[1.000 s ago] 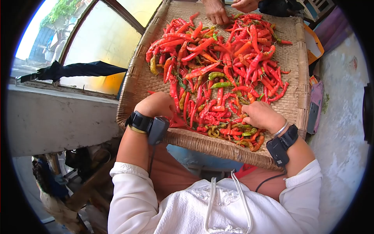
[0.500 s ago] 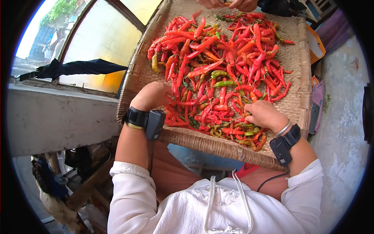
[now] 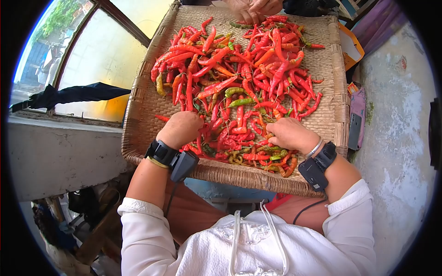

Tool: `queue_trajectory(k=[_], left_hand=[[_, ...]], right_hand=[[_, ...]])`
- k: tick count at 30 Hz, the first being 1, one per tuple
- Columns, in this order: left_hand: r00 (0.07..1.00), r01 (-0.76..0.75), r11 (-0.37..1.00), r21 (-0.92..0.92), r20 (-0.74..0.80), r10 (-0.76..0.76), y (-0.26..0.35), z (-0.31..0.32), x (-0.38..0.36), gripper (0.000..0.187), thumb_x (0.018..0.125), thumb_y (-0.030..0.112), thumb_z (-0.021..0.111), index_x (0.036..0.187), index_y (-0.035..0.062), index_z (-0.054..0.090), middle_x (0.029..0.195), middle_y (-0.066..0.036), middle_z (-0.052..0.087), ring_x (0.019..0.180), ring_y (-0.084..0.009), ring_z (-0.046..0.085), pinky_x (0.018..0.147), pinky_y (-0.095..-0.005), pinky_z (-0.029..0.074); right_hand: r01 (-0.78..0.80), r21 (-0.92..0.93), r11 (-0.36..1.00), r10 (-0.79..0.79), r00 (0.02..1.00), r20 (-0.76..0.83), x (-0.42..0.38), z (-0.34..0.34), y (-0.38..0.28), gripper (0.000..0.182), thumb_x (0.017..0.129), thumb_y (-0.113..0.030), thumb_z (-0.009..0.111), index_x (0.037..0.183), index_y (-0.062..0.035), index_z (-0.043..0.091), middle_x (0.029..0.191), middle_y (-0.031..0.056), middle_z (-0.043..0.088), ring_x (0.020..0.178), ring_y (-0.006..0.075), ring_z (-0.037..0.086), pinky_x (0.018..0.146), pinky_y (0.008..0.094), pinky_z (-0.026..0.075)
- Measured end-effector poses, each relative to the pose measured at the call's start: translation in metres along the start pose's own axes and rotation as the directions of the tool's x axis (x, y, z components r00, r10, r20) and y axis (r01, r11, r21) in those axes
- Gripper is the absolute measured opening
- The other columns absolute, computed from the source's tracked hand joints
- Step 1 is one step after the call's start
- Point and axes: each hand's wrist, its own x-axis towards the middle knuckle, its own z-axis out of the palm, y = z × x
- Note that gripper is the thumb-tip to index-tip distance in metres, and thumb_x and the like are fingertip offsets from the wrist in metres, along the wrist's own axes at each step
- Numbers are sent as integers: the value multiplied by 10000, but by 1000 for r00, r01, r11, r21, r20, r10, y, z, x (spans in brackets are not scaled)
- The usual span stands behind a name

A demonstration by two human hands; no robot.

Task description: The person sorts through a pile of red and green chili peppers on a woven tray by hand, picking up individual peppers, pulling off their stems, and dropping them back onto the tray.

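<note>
A large heap of chili peppers (image 3: 221,87), mostly red with some green and yellowish ones, lies on a woven tray (image 3: 329,83). At the near left side of the heap is my left hand (image 3: 181,129), its fingers curled down among the peppers. One red chili (image 3: 162,118) lies just left of its knuckles. My right hand (image 3: 293,134) is closed at the near right part of the heap, thumb and fingertips pressed together above the smaller peppers (image 3: 271,156). What either hand pinches is hidden by the fingers and the heap.
Another person's hands (image 3: 255,8) are at the tray's far edge. A dark folded umbrella (image 3: 87,95) rests by the window on the left, above a ledge (image 3: 69,138). A phone (image 3: 354,131) lies on something pink to the right. The tray's rim (image 3: 258,181) lies above my knees.
My view has shifted, so the tray appears further left. My left hand has moved right and nearer to me, uncovering a red chili. The right hand has moved slightly away from me.
</note>
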Motion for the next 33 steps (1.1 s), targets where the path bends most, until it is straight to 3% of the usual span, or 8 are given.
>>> queue_trajectory(k=[9, 12, 16, 17, 19, 25, 28, 33], left_hand=[[872, 284, 957, -63, -398, -285, -25, -45, -16, 160, 772, 175, 577, 899, 80, 596, 860, -93, 583, 784, -285, 581, 677, -371, 470], [646, 444, 893, -73, -664, -376, -26, -41, -13, 141, 755, 176, 597, 849, 72, 611, 866, -98, 596, 790, -287, 584, 678, -375, 468], [867, 431, 902, -31, -262, -423, -19, -41, -12, 154, 692, 214, 633, 726, 64, 634, 732, -111, 609, 758, -306, 590, 666, -393, 473], [869, 426, 904, -36, -262, -420, -21, -32, -11, 154, 692, 214, 633, 726, 64, 634, 732, -111, 609, 758, -306, 590, 666, -393, 473], [939, 331, 941, 71, 75, -336, -23, -14, -9, 159, 691, 206, 573, 717, 62, 634, 776, -137, 621, 748, -309, 606, 658, -401, 493], [971, 235, 971, -47, 57, -233, -35, -4, -12, 207, 630, 234, 650, 751, 66, 649, 802, -148, 622, 798, -306, 604, 703, -398, 486], [949, 300, 953, 50, 87, -304, -43, 4, -13, 283, 617, 289, 691, 815, 90, 663, 789, -142, 628, 782, -306, 600, 708, -404, 473], [947, 264, 941, 213, 130, -295, -57, 26, -10, 285, 618, 343, 684, 651, 62, 646, 703, -150, 615, 704, -316, 601, 657, -411, 481]], right_hand=[[12, -4, 1000, -12, 1000, -13, 1, -2, 0, 208, 713, -210, 632, 822, -41, 579, 742, 157, 602, 759, 337, 597, 667, 435, 472], [11, -4, 1000, -11, 1000, -13, 0, -1, 1, 208, 712, -211, 634, 820, -41, 580, 744, 157, 604, 760, 335, 598, 670, 433, 474], [8, -4, 1000, -8, 1000, -17, 1, 1, -1, 199, 714, -207, 630, 815, -42, 583, 744, 156, 605, 761, 333, 599, 669, 430, 475], [8, -7, 1000, -8, 1000, -11, 0, 0, 1, 192, 717, -202, 625, 815, -42, 584, 748, 157, 606, 764, 333, 599, 669, 427, 476], [16, -26, 1000, -16, 1000, -2, -1, 1, 0, 180, 719, -191, 616, 815, -41, 587, 760, 159, 609, 773, 331, 602, 670, 424, 477], [-13, -150, 989, 7, 999, -43, -3, 3, 10, 137, 728, -178, 594, 782, -53, 603, 701, 151, 602, 726, 328, 604, 633, 441, 465], [-133, -278, 951, 88, 982, -167, -8, -14, 14, 145, 712, -105, 520, 748, -66, 655, 752, 139, 639, 749, 274, 636, 618, 393, 500], [-235, -222, 946, 144, 921, -361, -14, -27, 27, 131, 714, -119, 534, 737, -57, 647, 742, 144, 633, 747, 283, 629, 624, 403, 498]])
